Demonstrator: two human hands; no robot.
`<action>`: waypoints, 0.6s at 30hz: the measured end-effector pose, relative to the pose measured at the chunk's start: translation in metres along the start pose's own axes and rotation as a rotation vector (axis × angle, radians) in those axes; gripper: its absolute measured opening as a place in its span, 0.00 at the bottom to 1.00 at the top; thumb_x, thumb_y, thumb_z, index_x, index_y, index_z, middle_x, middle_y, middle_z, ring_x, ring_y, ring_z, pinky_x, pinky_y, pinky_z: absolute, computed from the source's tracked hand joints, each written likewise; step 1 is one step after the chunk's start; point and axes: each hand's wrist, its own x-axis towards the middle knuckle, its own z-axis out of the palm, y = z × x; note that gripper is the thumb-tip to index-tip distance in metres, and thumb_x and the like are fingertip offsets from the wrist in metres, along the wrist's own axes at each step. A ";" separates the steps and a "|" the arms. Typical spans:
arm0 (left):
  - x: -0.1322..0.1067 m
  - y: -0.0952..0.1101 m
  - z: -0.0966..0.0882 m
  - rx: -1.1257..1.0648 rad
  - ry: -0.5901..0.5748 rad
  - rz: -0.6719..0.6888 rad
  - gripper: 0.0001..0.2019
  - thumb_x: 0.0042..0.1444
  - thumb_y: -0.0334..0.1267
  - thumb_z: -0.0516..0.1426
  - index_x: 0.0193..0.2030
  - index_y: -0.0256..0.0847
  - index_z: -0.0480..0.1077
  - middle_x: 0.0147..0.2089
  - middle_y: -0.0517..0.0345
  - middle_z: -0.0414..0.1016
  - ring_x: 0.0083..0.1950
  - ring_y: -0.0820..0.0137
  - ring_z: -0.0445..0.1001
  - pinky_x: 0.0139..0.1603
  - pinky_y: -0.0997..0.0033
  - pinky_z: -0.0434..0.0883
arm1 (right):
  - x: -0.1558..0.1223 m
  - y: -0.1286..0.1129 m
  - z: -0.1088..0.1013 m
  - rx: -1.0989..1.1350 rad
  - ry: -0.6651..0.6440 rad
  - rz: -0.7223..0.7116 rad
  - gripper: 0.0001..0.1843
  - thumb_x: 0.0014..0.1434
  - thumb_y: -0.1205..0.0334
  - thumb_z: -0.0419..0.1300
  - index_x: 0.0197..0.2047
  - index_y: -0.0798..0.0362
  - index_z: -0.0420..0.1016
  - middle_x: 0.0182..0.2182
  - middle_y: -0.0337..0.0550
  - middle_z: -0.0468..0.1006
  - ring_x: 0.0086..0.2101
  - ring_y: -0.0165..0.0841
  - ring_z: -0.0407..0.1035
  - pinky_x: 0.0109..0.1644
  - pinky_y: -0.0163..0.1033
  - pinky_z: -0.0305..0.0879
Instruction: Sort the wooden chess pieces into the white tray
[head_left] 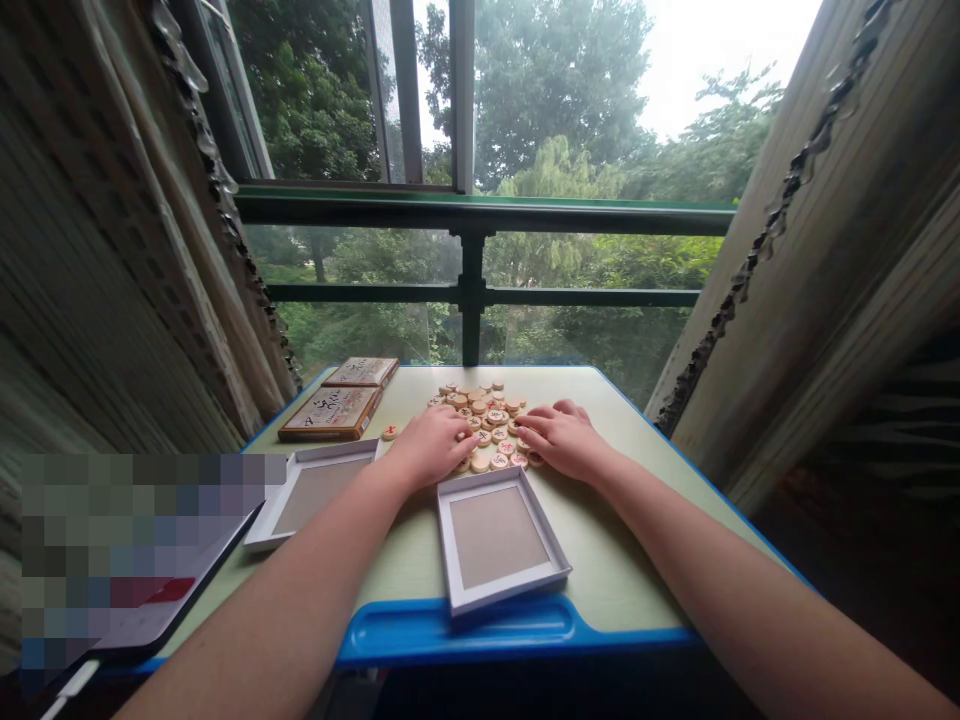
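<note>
Left hand (435, 440) and right hand (566, 438) rest loosely bent mid-frame, any hold unclear; careless sweeping could scatter piled discs (496, 417).

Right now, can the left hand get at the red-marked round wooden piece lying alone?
Probably yes: the red-marked round wooden piece lies beside the left hand, apart from the heaped wooden discs, with nothing seen between.

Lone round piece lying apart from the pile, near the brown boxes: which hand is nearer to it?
Left. The left hand is just right of the lone piece; the right hand is farther, across the pile.
</note>
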 end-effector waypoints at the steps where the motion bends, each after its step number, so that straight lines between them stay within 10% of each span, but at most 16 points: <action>1: 0.000 0.000 0.000 -0.003 -0.002 -0.002 0.16 0.59 0.46 0.49 0.37 0.42 0.75 0.41 0.51 0.76 0.47 0.64 0.70 0.52 0.64 0.66 | 0.000 0.000 0.000 0.002 0.003 0.000 0.26 0.63 0.43 0.38 0.51 0.38 0.72 0.49 0.42 0.73 0.47 0.41 0.59 0.49 0.49 0.51; 18: 0.000 -0.001 0.001 0.035 -0.002 -0.021 0.17 0.59 0.47 0.49 0.43 0.41 0.74 0.45 0.49 0.75 0.49 0.62 0.69 0.53 0.63 0.65 | 0.002 0.002 0.001 0.005 -0.010 0.040 0.26 0.62 0.43 0.40 0.51 0.49 0.68 0.48 0.45 0.74 0.47 0.43 0.60 0.50 0.48 0.51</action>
